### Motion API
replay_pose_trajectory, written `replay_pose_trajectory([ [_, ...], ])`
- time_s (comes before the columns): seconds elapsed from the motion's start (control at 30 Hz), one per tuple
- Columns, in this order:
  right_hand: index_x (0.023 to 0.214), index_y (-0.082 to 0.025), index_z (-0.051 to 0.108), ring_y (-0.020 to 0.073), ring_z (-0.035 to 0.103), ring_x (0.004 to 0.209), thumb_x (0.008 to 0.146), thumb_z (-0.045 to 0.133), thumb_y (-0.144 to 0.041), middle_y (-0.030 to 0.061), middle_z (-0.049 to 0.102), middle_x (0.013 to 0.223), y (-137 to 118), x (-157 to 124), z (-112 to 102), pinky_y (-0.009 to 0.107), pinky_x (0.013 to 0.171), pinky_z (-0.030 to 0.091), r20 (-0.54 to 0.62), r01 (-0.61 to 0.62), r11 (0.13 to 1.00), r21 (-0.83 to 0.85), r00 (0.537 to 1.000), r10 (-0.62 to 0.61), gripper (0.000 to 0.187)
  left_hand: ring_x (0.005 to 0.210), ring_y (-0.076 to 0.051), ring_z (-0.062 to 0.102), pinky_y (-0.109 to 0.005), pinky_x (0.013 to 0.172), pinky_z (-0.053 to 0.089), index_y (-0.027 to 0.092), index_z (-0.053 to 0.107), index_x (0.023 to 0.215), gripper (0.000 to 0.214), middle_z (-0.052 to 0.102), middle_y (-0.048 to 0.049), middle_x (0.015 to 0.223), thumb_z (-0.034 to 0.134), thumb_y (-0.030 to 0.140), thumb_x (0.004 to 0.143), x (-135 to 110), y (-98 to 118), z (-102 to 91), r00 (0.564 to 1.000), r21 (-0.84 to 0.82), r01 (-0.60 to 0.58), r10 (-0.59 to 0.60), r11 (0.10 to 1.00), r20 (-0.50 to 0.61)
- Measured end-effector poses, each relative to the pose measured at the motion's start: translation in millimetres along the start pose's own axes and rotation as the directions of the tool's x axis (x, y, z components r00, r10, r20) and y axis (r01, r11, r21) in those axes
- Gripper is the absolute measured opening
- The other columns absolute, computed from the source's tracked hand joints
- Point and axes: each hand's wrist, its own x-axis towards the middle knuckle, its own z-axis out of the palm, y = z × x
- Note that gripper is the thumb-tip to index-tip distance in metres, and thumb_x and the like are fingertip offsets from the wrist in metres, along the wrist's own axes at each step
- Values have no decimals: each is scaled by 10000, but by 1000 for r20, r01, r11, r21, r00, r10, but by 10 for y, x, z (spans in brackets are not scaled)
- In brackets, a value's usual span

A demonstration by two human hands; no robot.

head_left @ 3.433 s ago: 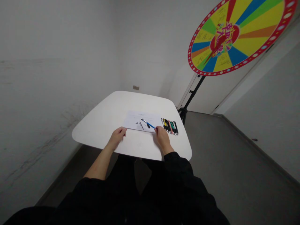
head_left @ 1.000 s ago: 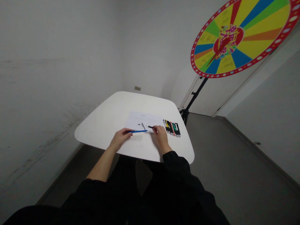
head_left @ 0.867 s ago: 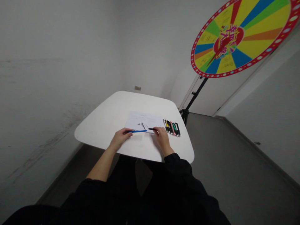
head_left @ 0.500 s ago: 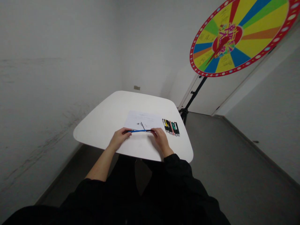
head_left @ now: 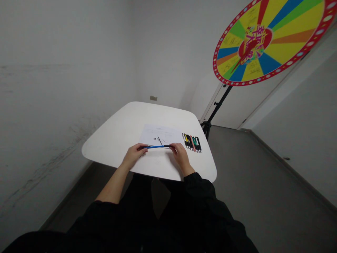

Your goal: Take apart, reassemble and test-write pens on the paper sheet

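A slim blue pen [head_left: 156,147] with dark ends is held level between my two hands, over the near edge of a sheet of paper. My left hand [head_left: 134,154] pinches its left end, covering part of it. On the right, my right hand [head_left: 179,154] has its fingertips closed on the black end. Just beyond the pen, a thin dark stick-like piece [head_left: 159,140] lies slanted on the paper [head_left: 147,131]. A small dark piece [head_left: 154,138] rests to its left, and there are tiny bits to its right that I cannot make out.
A row of several pens [head_left: 192,143] lies side by side on the right of the white table [head_left: 116,137]. A colourful prize wheel [head_left: 263,42] stands on a black tripod [head_left: 206,128] beyond the table's right side. A wall [head_left: 65,105] runs along the left.
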Motion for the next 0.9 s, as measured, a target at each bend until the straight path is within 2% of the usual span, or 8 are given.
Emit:
replay_pose_trajectory([
  [0.2, 1093, -213, 736, 271, 684, 970, 1010, 578, -236, 116, 738, 1009, 7, -6, 5, 440, 898, 580, 1, 9, 1000, 0, 1000, -9, 180, 807, -216, 709, -351, 771, 547, 178, 768, 1094, 415, 788, -81, 910, 790, 432, 768, -1, 3, -1, 1000, -25, 6, -6, 1000, 2],
  [0.6, 1098, -220, 739, 272, 688, 979, 1017, 593, -255, 111, 745, 1010, 30, -13, 30, 434, 898, 577, -36, 69, 997, 47, 997, -68, 171, 816, -207, 696, -349, 792, 543, 196, 787, 1076, 345, 783, -65, 922, 774, 379, 783, 11, -23, -8, 999, 0, -33, 33, 999, 11],
  [0.9, 1090, -233, 741, 249, 669, 964, 1030, 573, -255, 96, 739, 990, -134, 3, -9, 396, 872, 573, 38, 110, 994, -2, 993, -109, 180, 839, -220, 701, -357, 800, 540, 200, 795, 1086, 342, 786, -73, 943, 758, 379, 797, 31, -77, -5, 997, 61, -79, 77, 995, 30],
])
